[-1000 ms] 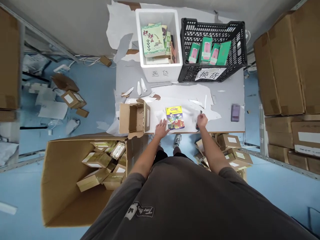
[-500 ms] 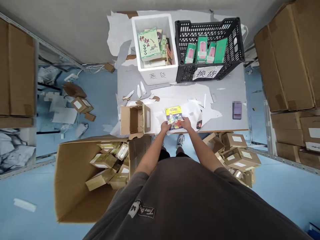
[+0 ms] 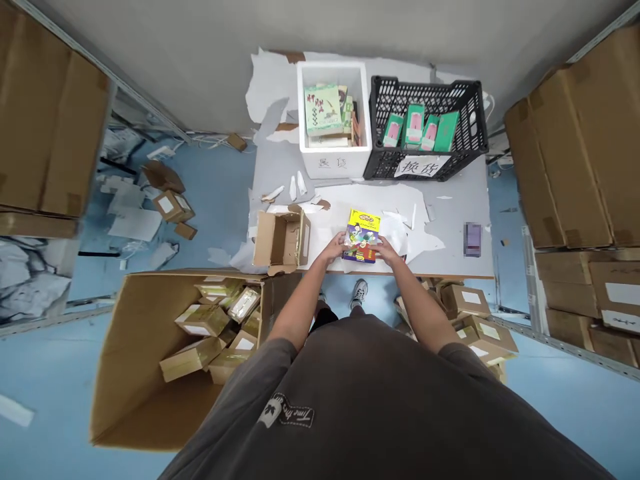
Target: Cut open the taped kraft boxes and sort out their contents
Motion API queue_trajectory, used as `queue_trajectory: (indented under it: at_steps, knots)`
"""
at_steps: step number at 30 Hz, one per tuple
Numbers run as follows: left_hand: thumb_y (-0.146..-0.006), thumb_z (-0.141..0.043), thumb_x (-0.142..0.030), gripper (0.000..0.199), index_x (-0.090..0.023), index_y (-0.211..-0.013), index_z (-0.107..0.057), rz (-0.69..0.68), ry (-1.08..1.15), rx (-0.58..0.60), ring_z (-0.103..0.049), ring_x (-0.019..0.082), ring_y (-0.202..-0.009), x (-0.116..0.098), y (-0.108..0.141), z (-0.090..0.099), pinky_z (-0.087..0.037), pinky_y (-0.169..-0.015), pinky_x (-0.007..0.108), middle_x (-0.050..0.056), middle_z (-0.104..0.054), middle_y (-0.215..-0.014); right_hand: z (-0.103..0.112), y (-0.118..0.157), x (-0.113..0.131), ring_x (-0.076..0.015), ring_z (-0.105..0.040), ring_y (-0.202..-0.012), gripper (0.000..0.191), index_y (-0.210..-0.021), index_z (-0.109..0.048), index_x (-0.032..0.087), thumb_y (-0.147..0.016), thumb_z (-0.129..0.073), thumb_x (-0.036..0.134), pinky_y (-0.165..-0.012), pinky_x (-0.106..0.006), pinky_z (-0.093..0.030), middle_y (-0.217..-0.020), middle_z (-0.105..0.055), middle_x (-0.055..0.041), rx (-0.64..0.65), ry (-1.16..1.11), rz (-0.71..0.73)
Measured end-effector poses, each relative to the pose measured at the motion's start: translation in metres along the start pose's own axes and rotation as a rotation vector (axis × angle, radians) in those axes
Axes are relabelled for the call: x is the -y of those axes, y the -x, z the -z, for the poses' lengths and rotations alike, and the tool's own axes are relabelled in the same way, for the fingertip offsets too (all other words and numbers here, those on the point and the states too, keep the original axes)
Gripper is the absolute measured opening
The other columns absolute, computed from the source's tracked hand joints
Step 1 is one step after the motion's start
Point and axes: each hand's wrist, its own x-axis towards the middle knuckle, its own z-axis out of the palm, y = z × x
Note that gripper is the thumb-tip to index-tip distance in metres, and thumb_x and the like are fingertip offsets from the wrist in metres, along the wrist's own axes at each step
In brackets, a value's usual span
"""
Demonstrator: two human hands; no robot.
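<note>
A colourful book [image 3: 362, 233], its cover yellow at the top and purple and red below, is between my two hands over the white paper [image 3: 330, 212] on the table. My left hand [image 3: 336, 247] grips its left edge. My right hand [image 3: 386, 251] holds the lower right edge, fingers reaching onto the cover. To the left stands an open, unfilled cardboard box [image 3: 283, 241], tipped with its opening showing.
Beyond the book stand a white foam bin [image 3: 335, 163] with books and a black crate [image 3: 425, 150] with green boxes. A phone-like object [image 3: 473, 239] lies at the table's right. A big carton [image 3: 131, 360] of parcels is at left; more parcels [image 3: 487, 337] sit right.
The view has shifted, so the table appears further right and lower. Both hands have slid further up the book's sides, and the right hand now covers most of a small dark object beside it.
</note>
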Motion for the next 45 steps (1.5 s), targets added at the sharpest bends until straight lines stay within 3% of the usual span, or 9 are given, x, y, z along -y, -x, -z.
queue_trajectory:
  at_steps: [6, 14, 19, 27, 31, 35, 39, 42, 45]
  knots:
    - [-0.061, -0.097, -0.031, 0.087, -0.028, -0.138, -0.057, -0.239, 0.013, 0.1, -0.075, 0.025, -0.107, -0.099, 0.07, 0.004, -0.058, -0.081, 0.03, 0.008, -0.074, -0.128, -0.003, 0.067, 0.11, -0.0239, -0.081, -0.093, 0.066, -0.12, -0.065, 0.03, -0.06, -0.093, 0.028, -0.082, -0.038, -0.067, -0.109, -0.084, -0.0006, 0.338, -0.219, 0.322]
    - [-0.069, -0.096, -0.035, 0.087, -0.027, -0.146, -0.057, -0.561, -0.061, 0.063, -0.075, 0.026, -0.11, -0.198, 0.148, -0.014, -0.061, -0.093, 0.039, 0.009, -0.075, -0.128, -0.018, 0.137, 0.21, -0.03, -0.082, -0.104, 0.07, -0.131, -0.065, 0.031, -0.067, -0.095, 0.035, -0.087, -0.043, -0.068, -0.116, -0.084, -0.0031, 0.417, -0.222, 0.621]
    - [-0.077, -0.09, -0.035, 0.06, -0.023, -0.133, -0.071, -0.805, -0.291, -0.4, -0.071, 0.028, -0.116, -0.201, 0.155, -0.039, -0.061, -0.098, 0.042, 0.011, -0.073, -0.126, -0.027, 0.134, 0.216, -0.0308, -0.081, -0.1, 0.067, -0.125, -0.064, 0.03, -0.066, -0.094, 0.04, -0.077, -0.041, -0.068, -0.112, -0.084, -0.0038, 0.254, -0.199, 0.657]
    - [-0.088, -0.086, -0.035, 0.091, -0.029, -0.168, -0.045, -0.983, -0.426, -0.219, -0.052, 0.036, -0.149, -0.203, 0.154, -0.114, -0.046, -0.124, 0.05, 0.015, -0.053, -0.164, -0.076, 0.163, 0.208, -0.0331, -0.068, -0.13, 0.079, -0.145, -0.065, 0.03, -0.072, -0.092, 0.047, -0.108, -0.048, -0.061, -0.146, -0.07, -0.0114, 0.109, -0.047, 1.034]
    - [-0.09, -0.082, -0.033, 0.092, -0.031, -0.171, -0.038, -0.936, -0.179, -0.089, -0.062, 0.033, -0.139, -0.212, 0.161, -0.091, -0.055, -0.114, 0.045, 0.013, -0.055, -0.162, -0.062, 0.17, 0.208, -0.0342, -0.065, -0.136, 0.085, -0.148, -0.066, 0.035, -0.069, -0.097, 0.044, -0.11, -0.049, -0.058, -0.149, -0.068, -0.009, 0.159, -0.007, 0.961]
    - [-0.082, -0.088, -0.035, 0.099, -0.029, -0.168, -0.04, -0.786, -0.064, 0.047, -0.068, 0.031, -0.131, -0.216, 0.163, -0.057, -0.059, -0.106, 0.042, 0.012, -0.068, -0.147, -0.038, 0.154, 0.214, -0.0346, -0.066, -0.134, 0.09, -0.145, -0.065, 0.032, -0.063, -0.099, 0.047, -0.113, -0.052, -0.057, -0.14, -0.073, -0.0098, 0.0, -0.076, 0.809]
    - [-0.077, -0.091, -0.036, 0.103, -0.028, -0.167, -0.042, -0.7, -0.01, 0.139, -0.07, 0.029, -0.127, -0.211, 0.162, -0.044, -0.06, -0.103, 0.039, 0.012, -0.072, -0.142, -0.03, 0.149, 0.213, -0.0322, -0.075, -0.118, 0.073, -0.123, -0.07, 0.027, -0.059, -0.1, 0.045, -0.107, -0.051, -0.06, -0.12, -0.082, -0.0068, 0.177, -0.21, 0.678]
    - [-0.078, -0.091, -0.037, 0.099, -0.027, -0.166, -0.047, -0.714, -0.055, 0.082, -0.069, 0.031, -0.128, -0.212, 0.163, -0.043, -0.059, -0.104, 0.042, 0.014, -0.069, -0.148, -0.029, 0.156, 0.213, -0.0313, -0.077, -0.113, 0.069, -0.116, -0.069, 0.028, -0.058, -0.102, 0.043, -0.104, -0.049, -0.062, -0.113, -0.084, -0.004, 0.244, -0.281, 0.698]
    - [-0.08, -0.091, -0.035, 0.084, -0.027, -0.158, -0.059, -0.819, -0.169, -0.175, -0.063, 0.034, -0.137, -0.218, 0.169, -0.049, -0.057, -0.11, 0.044, 0.014, -0.065, -0.153, -0.03, 0.166, 0.217, -0.0322, -0.078, -0.115, 0.073, -0.12, -0.066, 0.03, -0.059, -0.103, 0.045, -0.105, -0.05, -0.063, -0.114, -0.084, -0.0027, 0.178, -0.31, 0.76]
